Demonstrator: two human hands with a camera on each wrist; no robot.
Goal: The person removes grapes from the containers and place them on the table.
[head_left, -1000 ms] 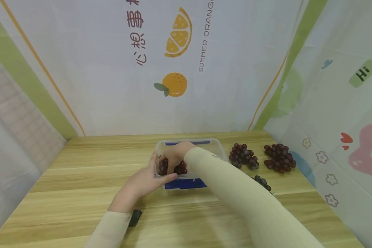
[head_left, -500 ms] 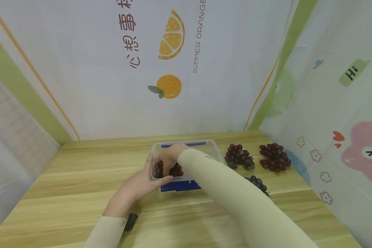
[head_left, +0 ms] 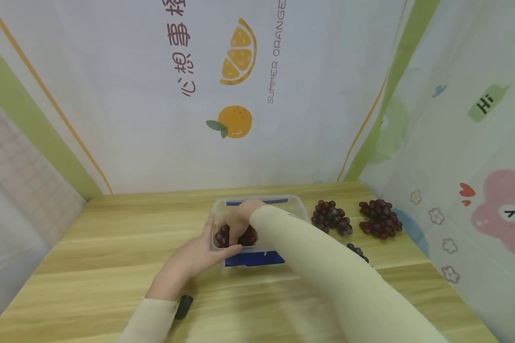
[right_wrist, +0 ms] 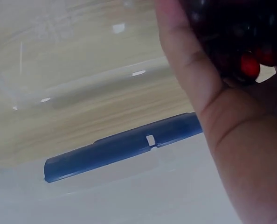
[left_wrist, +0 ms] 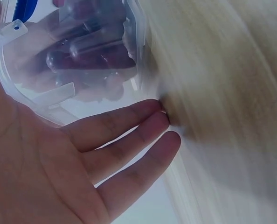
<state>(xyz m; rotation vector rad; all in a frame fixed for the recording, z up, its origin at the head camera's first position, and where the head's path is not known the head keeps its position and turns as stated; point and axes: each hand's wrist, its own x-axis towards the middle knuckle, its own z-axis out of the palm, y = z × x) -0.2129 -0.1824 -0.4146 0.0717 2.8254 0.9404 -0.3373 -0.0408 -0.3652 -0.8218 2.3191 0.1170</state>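
A clear plastic container (head_left: 298,206) with blue clasps (head_left: 254,259) stands mid-table. My left hand (head_left: 199,253) braces its near left corner, thumb along the front wall and straight fingers (left_wrist: 129,123) flat against the side wall (left_wrist: 31,56). My right hand (head_left: 239,220) reaches down inside the container and grips a bunch of dark red grapes (head_left: 221,236). The right wrist view shows the grapes (right_wrist: 241,37) against my thumb (right_wrist: 190,65). Through the wall, the left wrist view shows the grapes (left_wrist: 89,53) too.
Two red grape bunches (head_left: 329,216) (head_left: 379,219) lie on the wooden table (head_left: 111,247) right of the container. A darker bunch (head_left: 356,250) lies nearer, partly behind my right arm. Printed sheets wall in the back and both sides.
Both hands and the container keep their places. Only the head view has shifted slightly.
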